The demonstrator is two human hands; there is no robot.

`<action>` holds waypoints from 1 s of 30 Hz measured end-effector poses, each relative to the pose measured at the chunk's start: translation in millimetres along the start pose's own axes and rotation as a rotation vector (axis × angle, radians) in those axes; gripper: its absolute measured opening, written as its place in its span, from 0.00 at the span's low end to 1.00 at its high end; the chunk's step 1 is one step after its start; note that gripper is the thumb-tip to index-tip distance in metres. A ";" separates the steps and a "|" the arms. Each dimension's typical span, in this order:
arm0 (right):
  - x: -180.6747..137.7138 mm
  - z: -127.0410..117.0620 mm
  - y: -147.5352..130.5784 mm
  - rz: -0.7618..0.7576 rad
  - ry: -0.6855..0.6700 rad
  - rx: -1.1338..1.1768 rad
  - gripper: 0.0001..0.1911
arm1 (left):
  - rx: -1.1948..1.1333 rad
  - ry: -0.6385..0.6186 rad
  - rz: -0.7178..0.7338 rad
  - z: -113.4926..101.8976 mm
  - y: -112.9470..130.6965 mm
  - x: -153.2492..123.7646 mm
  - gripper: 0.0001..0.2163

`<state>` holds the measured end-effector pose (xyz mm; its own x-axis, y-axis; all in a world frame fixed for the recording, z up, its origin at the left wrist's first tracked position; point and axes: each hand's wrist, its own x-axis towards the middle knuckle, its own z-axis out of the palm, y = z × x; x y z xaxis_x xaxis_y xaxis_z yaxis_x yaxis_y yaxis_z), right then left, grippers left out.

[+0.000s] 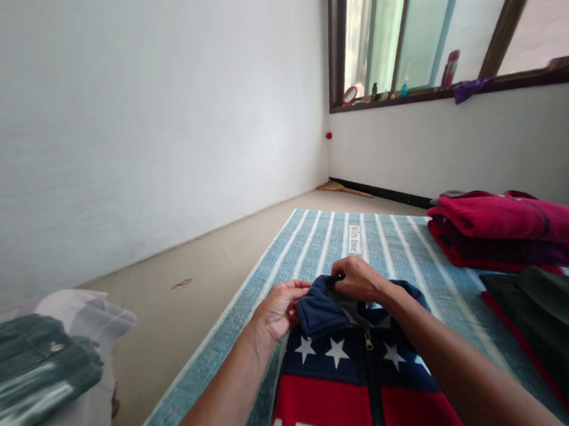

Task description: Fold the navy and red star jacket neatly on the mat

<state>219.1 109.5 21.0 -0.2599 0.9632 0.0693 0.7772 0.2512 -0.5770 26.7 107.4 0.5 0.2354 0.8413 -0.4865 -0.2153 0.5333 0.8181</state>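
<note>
With left hand and right hand, we clamp fingers on the collar (zipper below them), apparently straightening it; next likely calls for levelling.

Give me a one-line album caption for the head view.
Left hand and right hand hold the navy collar of a starred jacket on a striped mat beside folded clothes.

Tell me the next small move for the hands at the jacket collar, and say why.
Probably smooth the near-left flap of the navy collar down: the left hand is at its outer edge, the right hand is at its upper edge, and the fabric between them looks raised rather than flat.
</note>
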 end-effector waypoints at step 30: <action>-3.5 10.3 13.4 -0.004 0.050 0.236 0.09 | 0.769 0.124 0.643 17.9 -8.7 -16.9 0.17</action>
<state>224.5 108.5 4.6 -0.2293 0.9673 0.1085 0.6195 0.2310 -0.7503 41.5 86.9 7.1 0.1803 0.9759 0.1233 0.4127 -0.1888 0.8911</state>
